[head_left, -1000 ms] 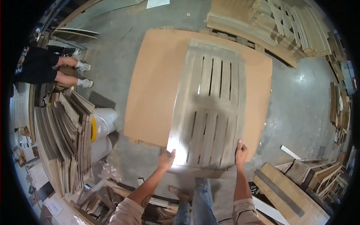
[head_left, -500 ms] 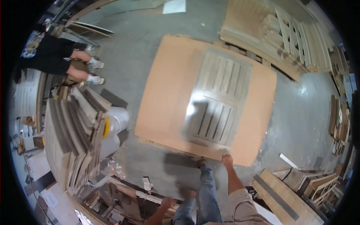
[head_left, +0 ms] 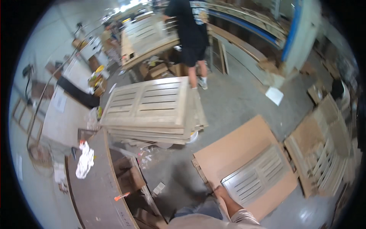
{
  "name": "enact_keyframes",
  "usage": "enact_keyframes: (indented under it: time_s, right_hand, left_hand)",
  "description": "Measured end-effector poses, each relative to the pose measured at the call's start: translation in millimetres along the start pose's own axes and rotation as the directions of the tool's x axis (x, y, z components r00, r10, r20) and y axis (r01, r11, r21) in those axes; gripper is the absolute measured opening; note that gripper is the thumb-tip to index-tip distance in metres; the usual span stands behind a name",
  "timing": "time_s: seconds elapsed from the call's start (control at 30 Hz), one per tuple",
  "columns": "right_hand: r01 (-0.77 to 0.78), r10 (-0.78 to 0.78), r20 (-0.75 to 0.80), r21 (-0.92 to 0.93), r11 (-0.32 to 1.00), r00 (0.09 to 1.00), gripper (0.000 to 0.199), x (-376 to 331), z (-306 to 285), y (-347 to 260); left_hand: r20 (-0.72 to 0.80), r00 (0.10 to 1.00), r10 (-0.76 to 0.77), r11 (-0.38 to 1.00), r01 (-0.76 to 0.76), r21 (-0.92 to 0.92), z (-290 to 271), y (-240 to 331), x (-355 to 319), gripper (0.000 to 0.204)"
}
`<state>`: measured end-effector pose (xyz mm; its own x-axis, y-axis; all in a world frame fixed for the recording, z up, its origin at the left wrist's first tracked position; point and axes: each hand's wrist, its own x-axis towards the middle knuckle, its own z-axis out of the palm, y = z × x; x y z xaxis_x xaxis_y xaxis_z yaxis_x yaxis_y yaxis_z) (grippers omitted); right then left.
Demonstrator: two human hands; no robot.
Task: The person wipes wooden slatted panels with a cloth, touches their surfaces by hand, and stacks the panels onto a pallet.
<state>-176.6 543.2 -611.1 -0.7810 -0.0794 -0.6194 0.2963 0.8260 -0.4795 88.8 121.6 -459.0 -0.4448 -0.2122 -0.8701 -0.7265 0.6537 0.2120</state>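
Wooden louvred panels fill most of the workshop floor. Largest is the tall stack of slatted panels [head_left: 152, 110] lying flat near the middle, too many layers to count exactly; a second, looser heap of slatted frames [head_left: 328, 152] lies at the right. Next comes one brown cardboard sheet [head_left: 236, 152] spread on the concrete floor [head_left: 236, 99], and on it lies a single louvred panel [head_left: 255, 177], flat, its near corner just beside the person's right forearm [head_left: 228, 200]. That panel looks stiff and fairly heavy for its size, with thin slats that seem easy to crack; a hold on the solid outer frame, one hand at each long side, would suit it better than the slats. Only one arm shows: the right hand sits at the sheet's near edge, and whether its grip is wide or closed cannot be told. The left hand is out of view. One other person in dark clothes [head_left: 190, 34] stands behind the stack. On the bench [head_left: 95, 191] at the left lie one white rag [head_left: 85, 162] and one small orange tool [head_left: 122, 196].
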Motion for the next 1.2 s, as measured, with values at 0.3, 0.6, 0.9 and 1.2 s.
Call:
enact_keyframes:
  time_s: [0.3,0.6,0.9,1.2]
  right_hand:
    - [0.688,-0.73,-0.57,-0.355,0.633,0.378,0.043,52,-194,-379]
    - [0.583,-0.839,-0.17,-0.648,0.49,0.516,0.049,147,-208,-480]
    - [0.675,-0.775,0.118,-0.583,0.452,0.621,0.059,22,-169,-485]
    - [0.668,-0.779,-0.256,-0.406,0.624,0.572,0.051,63,-202,-468]
  left_hand:
    - [-0.356,0.901,0.247,0.871,-0.368,-0.327,-19,34,51,0.034]
    - [-0.398,0.916,0.057,0.491,-0.372,-0.788,-200,172,107,0.036]
    - [-0.348,0.917,0.196,-0.38,-0.256,-0.889,-274,301,128,0.064]
    - [-0.347,0.805,-0.481,-0.053,-0.422,-0.905,-327,268,17,0.056]
